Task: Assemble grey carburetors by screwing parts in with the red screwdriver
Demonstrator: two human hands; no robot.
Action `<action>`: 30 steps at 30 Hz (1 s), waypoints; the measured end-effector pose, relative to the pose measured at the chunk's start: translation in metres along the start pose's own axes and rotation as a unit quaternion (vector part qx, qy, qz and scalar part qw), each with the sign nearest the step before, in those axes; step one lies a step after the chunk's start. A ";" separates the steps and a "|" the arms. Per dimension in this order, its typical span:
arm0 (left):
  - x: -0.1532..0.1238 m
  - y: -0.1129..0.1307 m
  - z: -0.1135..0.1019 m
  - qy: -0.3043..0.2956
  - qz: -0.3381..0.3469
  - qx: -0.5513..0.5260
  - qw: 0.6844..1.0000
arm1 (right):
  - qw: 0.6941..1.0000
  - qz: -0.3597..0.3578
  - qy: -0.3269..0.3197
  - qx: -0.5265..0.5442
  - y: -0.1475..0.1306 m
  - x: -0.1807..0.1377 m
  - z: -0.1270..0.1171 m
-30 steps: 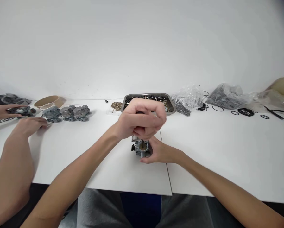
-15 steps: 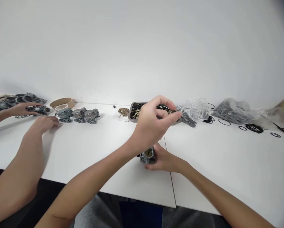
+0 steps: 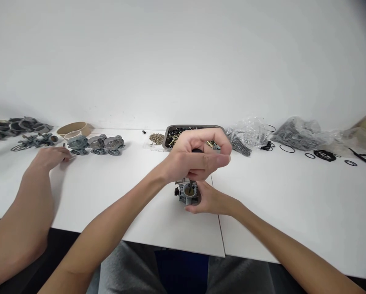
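A grey metal carburetor [image 3: 189, 199] stands on the white table in front of me, its round bore facing up. My right hand [image 3: 209, 199] grips it from the right side, thumb at the near edge. Above it, my left hand [image 3: 198, 157] is curled around a screwdriver [image 3: 196, 151]; the black top of its handle shows between the fingers. The shaft points down into the carburetor's bore, where its tip cannot be made out. My left palm and fingers hide part of the handle.
Behind my hands lies a metal tray [image 3: 167, 136] of small brass and black parts, beside a pile of brass pieces [image 3: 156, 139]. Bagged parts [image 3: 297, 134] and black rings [image 3: 287, 148] lie right. Several carburetors [image 3: 98, 144] and a co-worker's hand [image 3: 49, 158] are left.
My left hand has shifted slightly left and down, its raised fingers curling in over the screwdriver. The co-worker's farther hand has let go of a carburetor and left the view.
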State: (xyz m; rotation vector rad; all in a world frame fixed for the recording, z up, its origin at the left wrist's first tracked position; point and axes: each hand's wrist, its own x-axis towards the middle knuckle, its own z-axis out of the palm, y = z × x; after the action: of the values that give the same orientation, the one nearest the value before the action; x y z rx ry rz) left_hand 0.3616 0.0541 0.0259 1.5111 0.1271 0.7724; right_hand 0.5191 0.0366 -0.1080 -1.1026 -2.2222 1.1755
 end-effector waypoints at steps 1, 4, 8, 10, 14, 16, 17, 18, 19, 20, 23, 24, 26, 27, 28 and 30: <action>0.001 0.000 -0.003 -0.033 -0.008 -0.015 0.999 | 1.000 0.000 -0.001 0.000 0.000 0.000 0.000; 0.004 0.000 -0.015 -0.137 -0.053 -0.062 0.987 | 1.000 0.003 -0.004 -0.003 0.002 -0.001 0.000; 0.013 -0.007 -0.039 -0.218 -0.098 -0.120 0.964 | 1.000 -0.005 0.003 0.013 0.002 -0.001 0.000; 0.018 -0.016 -0.054 -0.237 -0.108 -0.137 0.956 | 1.000 -0.004 0.001 0.029 0.000 0.000 0.001; 0.021 -0.027 -0.072 -0.122 -0.028 -0.160 0.979 | 1.000 0.001 -0.015 0.022 -0.001 0.000 0.001; 0.018 -0.023 -0.068 -0.059 -0.005 -0.141 0.988 | 1.000 -0.003 -0.014 0.009 0.000 -0.001 0.002; 0.016 -0.018 -0.062 -0.049 -0.013 -0.117 0.992 | 1.000 -0.004 -0.011 0.005 0.000 -0.001 0.002; 0.013 -0.012 -0.054 -0.043 -0.028 -0.087 0.995 | 1.000 -0.005 -0.008 0.002 0.001 -0.002 0.002; 0.010 -0.007 -0.045 -0.035 -0.042 -0.055 0.997 | 1.000 -0.007 -0.007 0.000 0.001 -0.002 0.002; 0.008 -0.001 -0.034 -0.017 -0.053 -0.026 0.998 | 1.000 -0.012 -0.008 -0.001 0.001 -0.002 0.001; 0.002 0.008 -0.001 0.073 -0.050 0.035 0.995 | 0.999 -0.030 -0.014 -0.011 0.000 -0.001 0.000; 0.000 0.009 0.008 0.109 -0.029 0.050 0.992 | 0.999 -0.033 -0.018 -0.014 0.000 -0.001 -0.001; -0.002 0.006 0.022 0.181 0.018 0.078 0.980 | 0.999 -0.036 -0.021 -0.010 -0.001 0.000 -0.001; -0.003 0.003 0.026 0.218 0.041 0.092 0.971 | 0.999 -0.038 -0.020 -0.003 -0.001 0.001 -0.001; -0.003 0.001 0.028 0.253 0.061 0.105 0.960 | 0.999 -0.040 -0.017 0.003 -0.002 0.001 0.000; -0.005 -0.003 0.030 0.284 0.087 0.120 0.947 | 0.999 -0.040 -0.013 0.011 -0.002 0.001 0.000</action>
State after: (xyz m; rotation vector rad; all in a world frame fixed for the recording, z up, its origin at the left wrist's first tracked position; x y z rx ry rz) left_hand 0.3747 0.0271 0.0240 1.4994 0.5408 1.3628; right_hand 0.5174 0.0370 -0.1058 -0.9865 -2.2458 1.1839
